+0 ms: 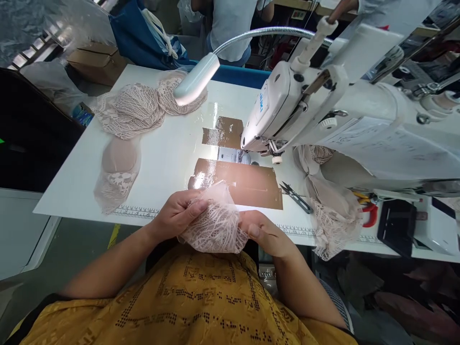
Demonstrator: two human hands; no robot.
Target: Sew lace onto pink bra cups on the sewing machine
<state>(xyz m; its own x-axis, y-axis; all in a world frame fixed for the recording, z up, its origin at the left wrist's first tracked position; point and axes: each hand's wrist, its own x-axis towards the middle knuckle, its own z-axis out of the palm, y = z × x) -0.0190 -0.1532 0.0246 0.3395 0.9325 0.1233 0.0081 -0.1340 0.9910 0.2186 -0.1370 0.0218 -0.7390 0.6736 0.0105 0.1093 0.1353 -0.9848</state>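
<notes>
Both my hands hold a pale pink lace bra cup [217, 223] at the near edge of the white sewing table [168, 158], just above my lap. My left hand [178, 213] grips its left side with fingers curled over the lace. My right hand [264, 233] cups its right side from below, thumb on the fabric. The white sewing machine [323, 110] stands to the right, its needle area [275, 153] beyond my hands over brown taped patches [247, 184].
Stacks of lace cups [131, 110] lie at the far left, another cup [117, 175] nearer. More lace pieces [332, 211] hang under the machine arm. Thread snips [296, 196] and red-handled scissors [368, 213] lie right. A gooseneck lamp [196, 81] hangs overhead. Another person stands behind the table [230, 24].
</notes>
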